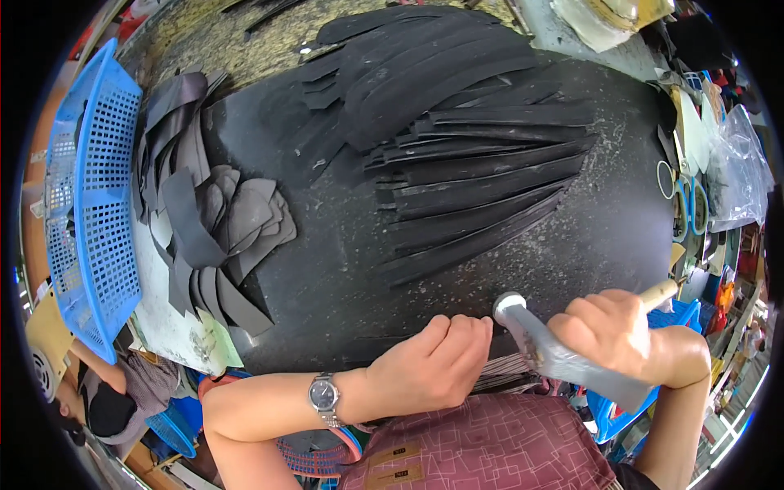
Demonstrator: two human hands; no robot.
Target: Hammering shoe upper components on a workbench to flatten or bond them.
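Observation:
My right hand [616, 335] grips a hammer [539, 339] with a wooden handle and a grey metal head; its round face [508, 304] sits at the near edge of the black work surface [343, 286]. My left hand [437, 363], with a wristwatch on its wrist, is curled closed just left of the hammer head, pressing on thin dark strips [502, 371] at the table's near edge; whether it pinches one is hidden. A fan of long black strips [474, 188] lies spread across the middle of the surface.
A blue plastic basket [86, 196] stands at the left edge. Next to it lies a heap of dark and grey cut pieces [216, 229]. Scissors [692, 204], a clear plastic bag [739, 171] and clutter sit at the right. More black strips [408, 49] pile at the back.

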